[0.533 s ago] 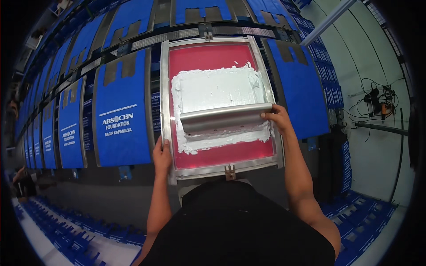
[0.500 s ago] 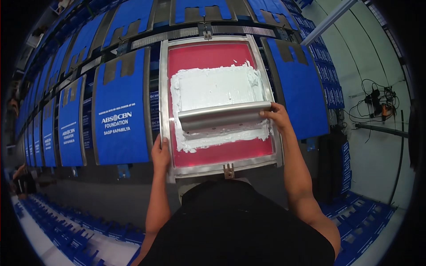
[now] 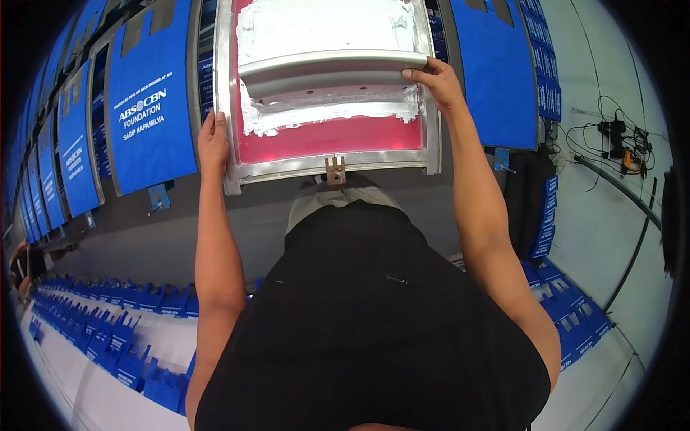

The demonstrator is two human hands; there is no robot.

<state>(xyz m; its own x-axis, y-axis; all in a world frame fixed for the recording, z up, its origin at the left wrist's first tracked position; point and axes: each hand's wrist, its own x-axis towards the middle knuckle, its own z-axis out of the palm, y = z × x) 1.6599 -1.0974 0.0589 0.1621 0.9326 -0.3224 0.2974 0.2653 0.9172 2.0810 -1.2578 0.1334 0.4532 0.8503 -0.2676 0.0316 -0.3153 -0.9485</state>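
The squeegee (image 3: 330, 72), a long grey metal-backed blade, lies crosswise on the pink mesh of a printing screen (image 3: 327, 136), about midway down it. White ink (image 3: 323, 25) is spread thick above the blade, and a ragged ridge of it (image 3: 323, 115) sits just below, towards the person. Beneath that ridge the mesh is bare pink down to the near rail.

The right hand (image 3: 440, 80) pinches the right end of the squeegee, fingers curled over the top edge and thumb under it. The left hand (image 3: 213, 140) is closed around the left rail of the aluminium frame (image 3: 316, 167), near its lower corner, steadying it. A small brass bracket (image 3: 335, 171) sticks out from the middle of the near rail.

By the look of it, this is the pull stroke of a print: the blade is partway down the screen with ink pushed ahead of it. The next move seems to call for even pressure along the whole blade, a steady angle, and a firm hold on the frame so that it does not shift over whatever lies beneath.

Either side of the screen, blue bags (image 3: 147, 100) with white lettering lie in a row along the long bench (image 3: 165, 237), with more stacked on the floor (image 3: 93, 373). Cables (image 3: 618, 136) trail on the floor at the right.
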